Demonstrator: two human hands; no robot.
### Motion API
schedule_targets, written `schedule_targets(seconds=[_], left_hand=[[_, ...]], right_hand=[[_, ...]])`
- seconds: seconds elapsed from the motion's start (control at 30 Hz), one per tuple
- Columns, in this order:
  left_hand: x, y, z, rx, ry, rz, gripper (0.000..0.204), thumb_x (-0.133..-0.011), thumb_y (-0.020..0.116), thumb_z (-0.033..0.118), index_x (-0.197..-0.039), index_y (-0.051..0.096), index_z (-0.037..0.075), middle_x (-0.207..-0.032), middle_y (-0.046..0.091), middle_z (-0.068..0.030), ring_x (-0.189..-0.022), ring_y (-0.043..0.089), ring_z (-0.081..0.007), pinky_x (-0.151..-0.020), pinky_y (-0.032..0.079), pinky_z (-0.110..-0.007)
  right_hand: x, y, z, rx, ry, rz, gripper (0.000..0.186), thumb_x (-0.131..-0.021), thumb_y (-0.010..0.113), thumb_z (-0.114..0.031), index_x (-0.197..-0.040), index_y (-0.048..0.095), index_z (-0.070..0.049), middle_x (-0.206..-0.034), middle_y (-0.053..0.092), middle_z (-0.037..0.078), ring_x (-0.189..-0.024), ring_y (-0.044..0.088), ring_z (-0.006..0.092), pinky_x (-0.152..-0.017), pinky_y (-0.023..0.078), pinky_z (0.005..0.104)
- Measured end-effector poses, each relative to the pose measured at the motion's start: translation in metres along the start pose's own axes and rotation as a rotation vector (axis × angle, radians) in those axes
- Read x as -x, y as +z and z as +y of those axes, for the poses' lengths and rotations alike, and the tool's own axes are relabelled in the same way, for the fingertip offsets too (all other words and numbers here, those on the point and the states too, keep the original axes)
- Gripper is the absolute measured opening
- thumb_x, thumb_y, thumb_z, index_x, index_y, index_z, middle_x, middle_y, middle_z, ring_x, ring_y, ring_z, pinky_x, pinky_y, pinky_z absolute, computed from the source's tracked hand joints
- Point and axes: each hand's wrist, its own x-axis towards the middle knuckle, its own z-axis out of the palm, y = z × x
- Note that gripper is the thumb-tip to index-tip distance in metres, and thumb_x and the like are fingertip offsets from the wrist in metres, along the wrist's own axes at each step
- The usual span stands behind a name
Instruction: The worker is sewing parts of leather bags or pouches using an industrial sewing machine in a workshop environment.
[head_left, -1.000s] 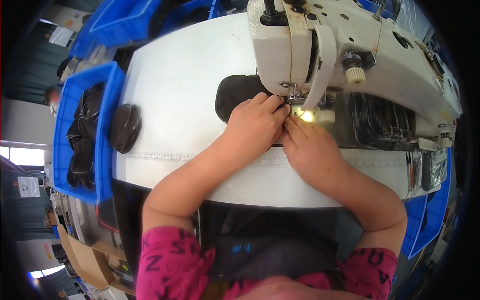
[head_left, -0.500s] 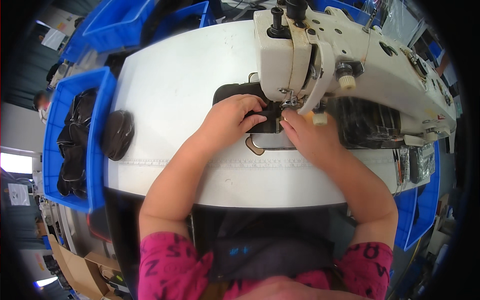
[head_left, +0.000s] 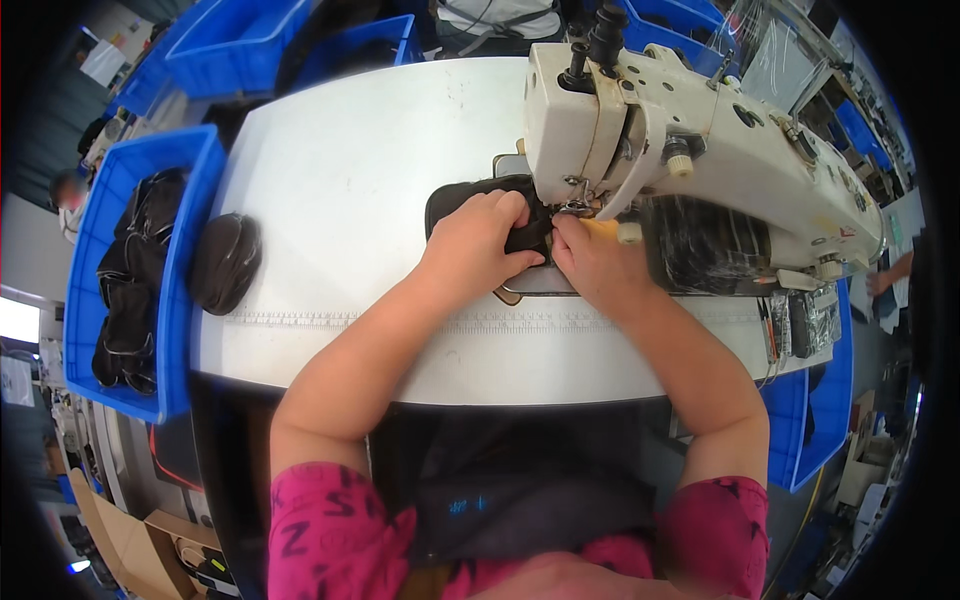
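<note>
A black fabric piece [head_left: 455,196] with rounded corners lies under the head of a white sewing machine [head_left: 566,135]. My left hand [head_left: 478,235] grips it from the left, thumb and fingers closed on the cloth. From the right, my right hand [head_left: 595,258] pinches the edge of the same piece close beside the presser foot [head_left: 574,208]. The fingertips of the right hand are partly hidden near the needle. Part of the metal plate [head_left: 550,283] shows below the fabric.
A rounded black pouch [head_left: 226,262] sits at the table's left edge, beside a blue bin [head_left: 185,300] of black pouches [head_left: 130,310]. Plastic-wrapped dark material [head_left: 705,240] lies under the machine arm. Tweezers [head_left: 768,328] and small packets [head_left: 812,325] rest at right. A ruler strip [head_left: 500,321] crosses the table.
The fabric has turned slightly at the needle, and its near edge has shifted under my left hand. Both hands stay on it. The whole view has shifted a little.
</note>
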Motion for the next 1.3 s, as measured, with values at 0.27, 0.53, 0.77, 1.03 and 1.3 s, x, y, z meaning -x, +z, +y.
schedule_targets(seconds=[0.27,0.53,0.77,1.03,1.3], left_hand=[[-0.002,0.017,-0.004,-0.153,0.241,0.262,0.033,-0.076,0.069,0.0,-0.107,0.068,0.009,-0.103,0.067,-0.0067,-0.096,0.063,-0.0298,-0.081,0.054,-0.041],[-0.009,0.027,-0.01,-0.092,0.234,0.227,0.029,-0.074,0.075,0.01,-0.103,0.07,0.01,-0.09,0.069,-0.0051,-0.088,0.066,-0.0279,-0.075,0.052,-0.042],[-0.009,0.031,-0.006,-0.173,0.178,0.189,0.026,-0.074,0.079,0.013,-0.099,0.07,0.012,-0.08,0.069,-0.0043,-0.081,0.068,-0.027,-0.067,0.051,-0.04],[-0.006,0.029,-0.007,-0.079,0.166,0.182,0.027,-0.077,0.077,0.016,-0.102,0.069,0.009,-0.083,0.069,-0.0075,-0.082,0.068,-0.0302,-0.073,0.052,-0.04],[-0.01,0.005,-0.025,0.254,0.109,-0.129,0.029,-0.102,0.061,0.02,-0.127,0.067,0.005,-0.121,0.068,-0.014,-0.118,0.061,-0.0316,-0.101,0.049,-0.041]], right_hand=[[0.0,-0.002,0.004,-0.172,0.06,-0.025,0.009,-0.082,0.073,-0.012,-0.087,0.066,-0.014,-0.072,0.067,0.005,-0.062,0.067,0.027,-0.055,0.055,0.0384],[0.002,0.0,0.009,-0.225,0.042,-0.001,0.011,-0.081,0.073,-0.011,-0.087,0.064,-0.013,-0.069,0.065,0.007,-0.06,0.066,0.0272,-0.053,0.054,0.0388],[0.001,0.0,0.009,-0.216,0.021,-0.037,0.011,-0.082,0.073,-0.012,-0.088,0.063,-0.013,-0.069,0.065,0.006,-0.059,0.065,0.0274,-0.053,0.053,0.0396],[0.002,0.0,0.001,-0.095,0.055,-0.104,0.011,-0.087,0.072,-0.019,-0.09,0.063,-0.014,-0.073,0.066,0.004,-0.064,0.068,0.0245,-0.055,0.054,0.0385],[0.003,-0.001,0.004,-0.014,-0.005,-0.173,0.005,-0.086,0.066,-0.011,-0.088,0.062,-0.012,-0.076,0.063,0.002,-0.069,0.067,0.0243,-0.057,0.054,0.0381]])
